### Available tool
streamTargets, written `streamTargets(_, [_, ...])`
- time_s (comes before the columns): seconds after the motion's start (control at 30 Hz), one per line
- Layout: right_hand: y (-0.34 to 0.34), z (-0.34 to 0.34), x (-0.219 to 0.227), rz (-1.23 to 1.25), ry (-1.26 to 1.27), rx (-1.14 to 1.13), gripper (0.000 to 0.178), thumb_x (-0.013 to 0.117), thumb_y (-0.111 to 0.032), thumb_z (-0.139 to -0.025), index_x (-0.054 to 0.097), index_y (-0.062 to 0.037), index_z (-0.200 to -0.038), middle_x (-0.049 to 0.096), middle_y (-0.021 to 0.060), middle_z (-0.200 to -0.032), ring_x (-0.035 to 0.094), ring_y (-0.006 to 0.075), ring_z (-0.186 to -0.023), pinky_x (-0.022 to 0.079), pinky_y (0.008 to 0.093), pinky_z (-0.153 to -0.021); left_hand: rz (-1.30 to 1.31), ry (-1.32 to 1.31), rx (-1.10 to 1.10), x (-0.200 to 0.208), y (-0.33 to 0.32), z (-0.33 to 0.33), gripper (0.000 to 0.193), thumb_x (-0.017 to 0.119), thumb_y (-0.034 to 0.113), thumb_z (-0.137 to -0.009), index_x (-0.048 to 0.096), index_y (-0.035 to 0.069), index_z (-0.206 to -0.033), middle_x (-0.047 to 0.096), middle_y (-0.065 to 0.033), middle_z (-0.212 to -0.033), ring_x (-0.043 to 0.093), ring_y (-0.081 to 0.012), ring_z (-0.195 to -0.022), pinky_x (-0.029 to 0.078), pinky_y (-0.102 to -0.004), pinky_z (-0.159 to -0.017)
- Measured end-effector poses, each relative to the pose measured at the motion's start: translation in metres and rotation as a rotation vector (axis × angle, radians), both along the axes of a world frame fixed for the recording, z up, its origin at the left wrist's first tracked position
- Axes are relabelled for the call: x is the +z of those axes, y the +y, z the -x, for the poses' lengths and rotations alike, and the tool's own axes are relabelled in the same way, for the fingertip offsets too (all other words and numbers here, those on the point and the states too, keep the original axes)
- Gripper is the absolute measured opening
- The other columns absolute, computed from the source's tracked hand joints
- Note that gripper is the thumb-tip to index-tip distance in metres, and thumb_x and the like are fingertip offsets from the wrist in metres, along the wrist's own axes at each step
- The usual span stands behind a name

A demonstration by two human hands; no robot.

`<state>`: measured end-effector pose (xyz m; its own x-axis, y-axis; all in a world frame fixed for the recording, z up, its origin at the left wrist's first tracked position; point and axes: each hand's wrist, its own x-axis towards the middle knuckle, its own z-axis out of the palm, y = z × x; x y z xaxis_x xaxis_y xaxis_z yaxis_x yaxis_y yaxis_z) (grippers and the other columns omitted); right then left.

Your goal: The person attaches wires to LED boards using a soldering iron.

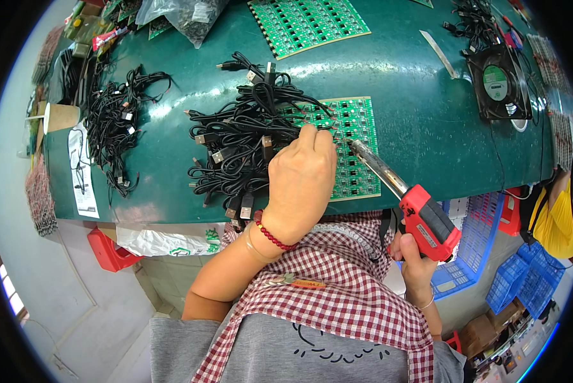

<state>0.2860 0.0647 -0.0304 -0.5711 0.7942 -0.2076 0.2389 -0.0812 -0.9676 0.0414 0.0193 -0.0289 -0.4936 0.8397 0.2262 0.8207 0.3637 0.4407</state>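
My left hand (302,172) is closed in a pinch over a green circuit board panel (357,172), a black USB cable running into its fingers; the pinched end is mostly hidden. In my right hand (417,265) is a red and black soldering gun (427,223), gripped by its handle. Its metal tip points up and left, close to the left fingertips and over the panel; whether it touches is too small to tell. A heap of black USB cables (232,137) lies left of the hand, partly covering the panel, with several reddish wire ends on the board.
Another circuit board panel (312,25) lies at the far side of the green table (414,89). A bag (187,16) and a second cable bunch (111,118) are to the left. A black fan (498,83) stands at right. Blue crates (475,246) sit below the table's right edge.
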Motion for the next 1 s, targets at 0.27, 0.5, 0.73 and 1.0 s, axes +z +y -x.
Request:
streamTargets(0.27, [0.001, 0.002, 0.0, 0.004, -0.013, -0.02, 0.027, 0.057, -0.016, -0.092, 0.051, 0.0048, -0.109, 0.051, 0.0068, -0.06, 0.044, 0.0119, -0.048, 0.037, 0.0258, -0.046, 0.02, -0.026, -0.003, 0.001, 0.002, 0.003, 0.009, 0.062, 0.004, -0.08, 0.054, 0.003, -0.08, 0.053, -0.011, -0.08, 0.061, -0.0267, -0.063, 0.049, -0.0356, -0.053])
streamTargets(0.5, [0.003, -0.001, -0.004, -0.052, -0.051, 0.045, 0.026, 0.056, -0.014, -0.091, 0.051, 0.0051, -0.108, 0.052, 0.0066, -0.06, 0.045, 0.0116, -0.049, 0.036, 0.0257, -0.046, 0.012, -0.054, -0.006, -0.004, 0.0, 0.004, 0.008, 0.064, 0.007, -0.082, 0.056, 0.004, -0.082, 0.053, -0.0109, -0.08, 0.059, -0.0292, -0.061, 0.047, -0.0374, -0.053])
streamTargets(0.73, [0.0, 0.007, 0.012, 0.069, 0.022, -0.067, 0.029, 0.053, -0.012, -0.092, 0.05, 0.0051, -0.114, 0.049, 0.0062, -0.059, 0.041, 0.0114, -0.048, 0.037, 0.0269, -0.047, 0.021, -0.036, -0.003, -0.004, 0.001, 0.005, 0.009, 0.064, 0.008, -0.082, 0.056, 0.004, -0.081, 0.053, -0.0108, -0.08, 0.059, -0.0292, -0.061, 0.047, -0.0373, -0.053])
streamTargets(1.0, [-0.002, 0.006, 0.009, 0.063, 0.021, -0.053, 0.028, 0.053, -0.012, -0.092, 0.05, 0.0049, -0.113, 0.049, 0.0063, -0.059, 0.042, 0.0116, -0.048, 0.037, 0.0266, -0.047, 0.024, -0.044, 0.001, -0.002, 0.001, 0.005, 0.01, 0.064, 0.008, -0.083, 0.056, 0.004, -0.081, 0.052, -0.0106, -0.079, 0.059, -0.029, -0.061, 0.047, -0.0373, -0.053])
